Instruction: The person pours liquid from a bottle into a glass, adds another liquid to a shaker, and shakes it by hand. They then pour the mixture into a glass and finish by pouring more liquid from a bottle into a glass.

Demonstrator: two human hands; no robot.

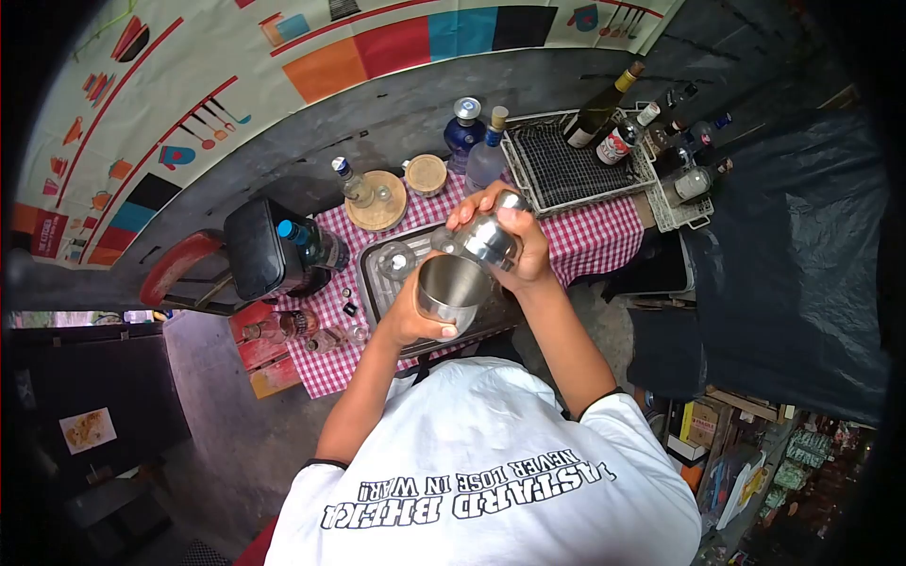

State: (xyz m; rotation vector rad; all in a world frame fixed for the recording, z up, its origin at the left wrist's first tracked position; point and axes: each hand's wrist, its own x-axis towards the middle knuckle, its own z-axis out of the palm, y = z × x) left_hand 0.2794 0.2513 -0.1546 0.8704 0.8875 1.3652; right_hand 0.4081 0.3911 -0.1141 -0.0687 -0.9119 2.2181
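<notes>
My left hand [408, 316] is wrapped round the steel cup of a cocktail shaker [453, 288], its open mouth tilted up toward me. In my right hand [524, 241] is the shaker's domed metal top [493, 242], held just above and to the right of the cup's rim. Cup and top are apart, or nearly so; the exact gap is hard to see. Beneath them lies a metal tray [377, 300], partly hidden by my hands. A clear glass [396, 260] stands on the tray beside my left hand.
A red checkered cloth [595, 236] covers the table. Several bottles stand around: a blue one [462, 137], a clear corked one [484, 160], others in a wire rack [576, 165] at right. A black bin [255, 250] and small bottles [326, 338] are at left.
</notes>
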